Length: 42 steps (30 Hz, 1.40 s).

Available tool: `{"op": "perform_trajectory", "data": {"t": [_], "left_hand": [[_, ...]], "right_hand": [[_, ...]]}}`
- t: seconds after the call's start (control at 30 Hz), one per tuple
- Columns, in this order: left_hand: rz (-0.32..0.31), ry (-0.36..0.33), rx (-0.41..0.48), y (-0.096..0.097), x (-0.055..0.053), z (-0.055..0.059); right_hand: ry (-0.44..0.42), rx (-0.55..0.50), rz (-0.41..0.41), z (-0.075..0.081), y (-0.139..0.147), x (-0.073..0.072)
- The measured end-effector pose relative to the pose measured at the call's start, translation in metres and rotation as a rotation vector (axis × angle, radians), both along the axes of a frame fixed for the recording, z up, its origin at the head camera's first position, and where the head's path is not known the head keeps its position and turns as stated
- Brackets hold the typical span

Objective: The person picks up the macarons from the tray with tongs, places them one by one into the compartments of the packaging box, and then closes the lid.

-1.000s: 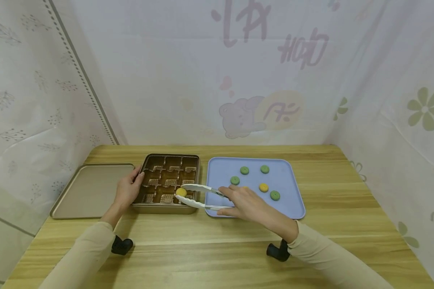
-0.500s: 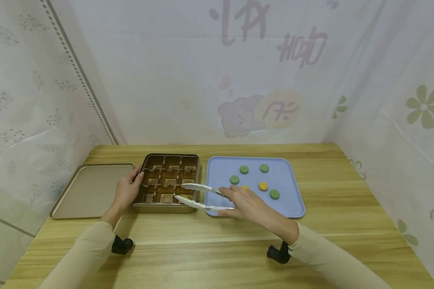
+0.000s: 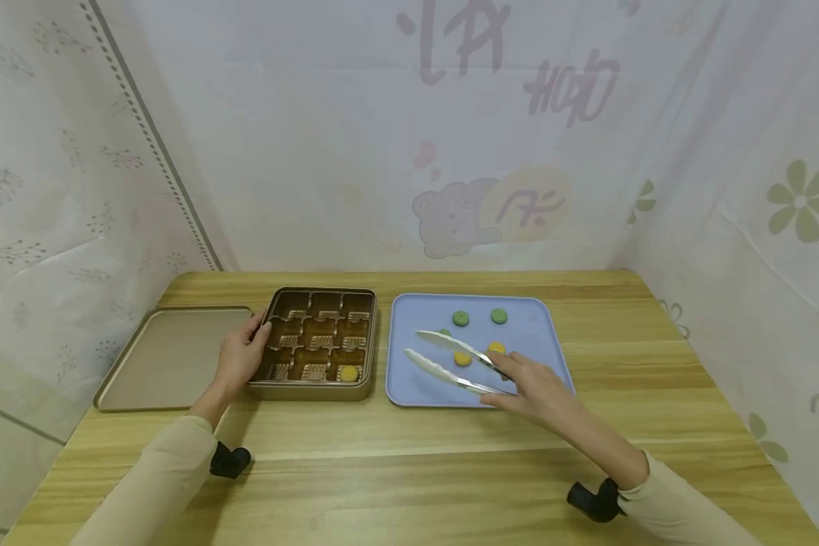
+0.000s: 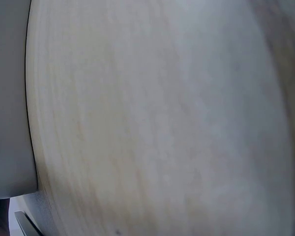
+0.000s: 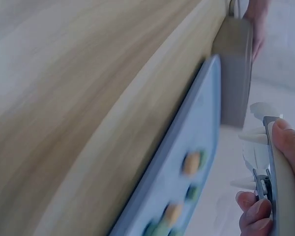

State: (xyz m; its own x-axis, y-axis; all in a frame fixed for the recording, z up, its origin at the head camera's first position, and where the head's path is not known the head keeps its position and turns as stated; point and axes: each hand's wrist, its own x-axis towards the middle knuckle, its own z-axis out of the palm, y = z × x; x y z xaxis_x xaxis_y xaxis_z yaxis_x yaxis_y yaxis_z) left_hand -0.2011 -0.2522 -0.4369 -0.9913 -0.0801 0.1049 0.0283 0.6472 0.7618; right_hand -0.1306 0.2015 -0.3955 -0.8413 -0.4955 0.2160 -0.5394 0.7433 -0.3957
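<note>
My left hand (image 3: 241, 355) grips the left side of a brown-gold square tin (image 3: 314, 391), thumb at its rim. The tin has several compartments; in the front right one lies a small round yellow pastry (image 3: 349, 373). My right hand (image 3: 535, 387) holds white-tipped tongs (image 3: 444, 371) over a blue tray (image 3: 409, 315), their arms apart with nothing gripped between the tips. Below them on the tray sits another yellow pastry (image 3: 462, 359). A further yellow pastry (image 3: 496, 347) is partly covered by the hand. Two green pastries (image 3: 460, 318) lie farther back; a third is mostly behind the tongs.
Left of the tin lies a flat gold lid or tray (image 3: 171, 364), its right edge near my left hand. All stands on a wooden table (image 3: 382, 478), with printed curtains (image 3: 314, 152) behind and at the sides. The left wrist view shows mostly bare tabletop.
The tongs let go of the yellow pastry, which dropped into the tin's front right compartment. My right hand then carried the tongs right, over the blue tray. My left hand stayed on the tin.
</note>
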Motion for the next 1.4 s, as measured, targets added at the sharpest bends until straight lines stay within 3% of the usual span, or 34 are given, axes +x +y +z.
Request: {"op": "perform_trajectory", "data": {"t": [0.23, 0.47, 0.7, 1.4], "left_hand": [[-0.001, -0.005, 0.013, 0.000, -0.001, 0.000], [0.010, -0.005, 0.011, 0.000, -0.001, -0.001], [0.012, 0.030, 0.006, 0.002, -0.001, -0.001], [0.024, -0.012, 0.021, 0.003, 0.001, 0.002]], "right_hand": [[-0.038, 0.035, -0.110, 0.001, 0.057, 0.007], [-0.056, 0.123, -0.175, 0.004, 0.086, 0.010], [-0.080, 0.160, -0.188, 0.002, 0.093, 0.008], [-0.088, 0.209, -0.173, 0.001, 0.096, 0.004]]}}
